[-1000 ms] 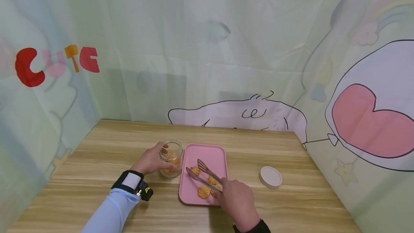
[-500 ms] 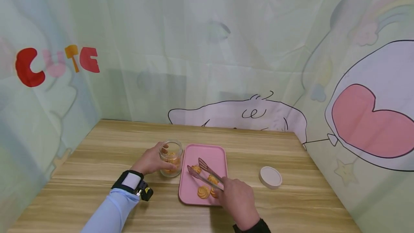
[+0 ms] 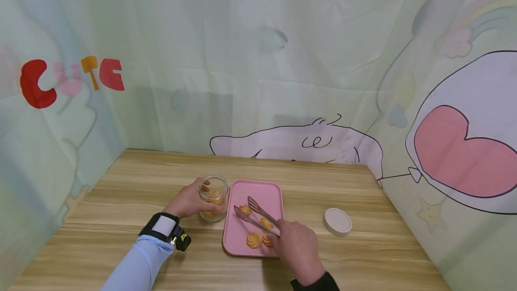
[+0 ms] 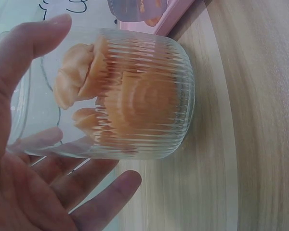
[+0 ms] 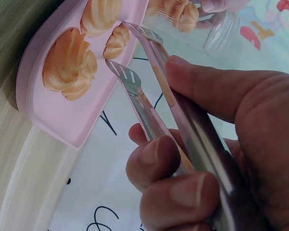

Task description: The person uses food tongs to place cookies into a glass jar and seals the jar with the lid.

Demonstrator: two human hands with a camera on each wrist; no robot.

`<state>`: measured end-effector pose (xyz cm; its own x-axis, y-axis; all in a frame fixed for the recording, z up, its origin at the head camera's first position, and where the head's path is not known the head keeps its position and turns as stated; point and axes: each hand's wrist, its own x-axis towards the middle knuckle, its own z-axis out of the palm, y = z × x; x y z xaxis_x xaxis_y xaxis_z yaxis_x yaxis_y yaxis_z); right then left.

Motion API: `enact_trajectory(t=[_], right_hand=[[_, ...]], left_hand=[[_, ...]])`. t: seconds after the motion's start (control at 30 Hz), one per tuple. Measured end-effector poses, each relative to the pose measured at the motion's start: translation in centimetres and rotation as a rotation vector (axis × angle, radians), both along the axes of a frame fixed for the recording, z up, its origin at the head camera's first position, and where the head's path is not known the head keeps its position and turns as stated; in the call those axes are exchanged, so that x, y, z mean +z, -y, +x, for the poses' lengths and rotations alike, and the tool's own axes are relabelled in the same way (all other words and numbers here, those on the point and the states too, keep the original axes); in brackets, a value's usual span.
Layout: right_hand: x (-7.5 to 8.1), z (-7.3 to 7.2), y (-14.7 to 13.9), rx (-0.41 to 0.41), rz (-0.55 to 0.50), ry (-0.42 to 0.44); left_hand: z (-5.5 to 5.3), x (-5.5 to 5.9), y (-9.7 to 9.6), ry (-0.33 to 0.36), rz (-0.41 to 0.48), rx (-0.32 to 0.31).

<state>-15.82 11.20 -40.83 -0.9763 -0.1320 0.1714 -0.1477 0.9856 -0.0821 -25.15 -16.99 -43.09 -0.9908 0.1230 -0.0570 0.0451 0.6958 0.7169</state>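
Tongs (image 5: 195, 130) slightly farther forward; wooden table (image 3: 311, 192), cartoon-printed backdrop (image 3: 242, 57) behind.

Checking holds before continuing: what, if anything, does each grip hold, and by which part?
Left grip: the jar, by its sides, below the rim. Right grip: the tongs, by both arms, behind the slotted tips.

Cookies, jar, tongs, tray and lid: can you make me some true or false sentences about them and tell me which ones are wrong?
1. The left hand holds the glass jar. True.
2. The glass jar is empty. False: swirled cookies are inside.
3. The right hand holds metal tongs. True.
4. The pink tray has cookies on it. True.
5. The white lid is on the glass jar. False: it lies on the wooden table.
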Motion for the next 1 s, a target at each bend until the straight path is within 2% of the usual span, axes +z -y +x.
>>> enact_trajectory(t=[0.33,0.6,1.0], right_hand=[[0.0,-0.2,-0.4,0.016,0.001,-0.032],[0.7,-0.2,-0.5,0.007,-0.003,-0.001],[1.3,-0.3,-1.0,0.006,-0.038,-0.008]], left_hand=[[-0.1,0.0,-0.1,0.017,0.014,0.011],[-0.1,0.1,-0.1,0.012,0.024,0.005],[0.0,0.1,-0.1,0.015,0.019,0.0]])
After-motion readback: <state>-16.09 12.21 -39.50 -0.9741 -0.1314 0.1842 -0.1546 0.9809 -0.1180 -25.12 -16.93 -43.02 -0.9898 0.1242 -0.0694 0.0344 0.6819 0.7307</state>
